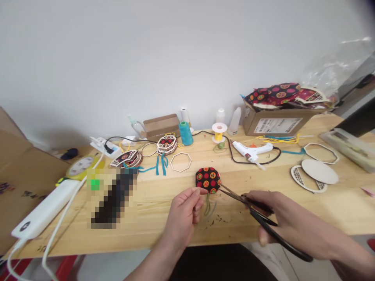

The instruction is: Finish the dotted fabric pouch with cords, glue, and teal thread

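Between thumb and fingers, my left hand [186,207] pinches the lower edge of a small octagonal piece covered in black, red and orange patterned fabric [207,179]. My right hand [274,212] is wrapped round the black handles of the scissors [244,200]. Their blades are slightly apart, with the tips at the lower right edge of the fabric piece. Whether they touch it is too small to tell. A green cord loop [207,206] hangs below the piece, and dark scraps [218,220] lie on the wood under it.
A white glue gun [252,151] with a black cable lies behind my right hand. Teal thread [185,133] and a yellow spool [218,132] stand near the wall. A fabric-filled cardboard box [272,121] is back right, wooden discs [319,171] right, a power strip [43,210] left.
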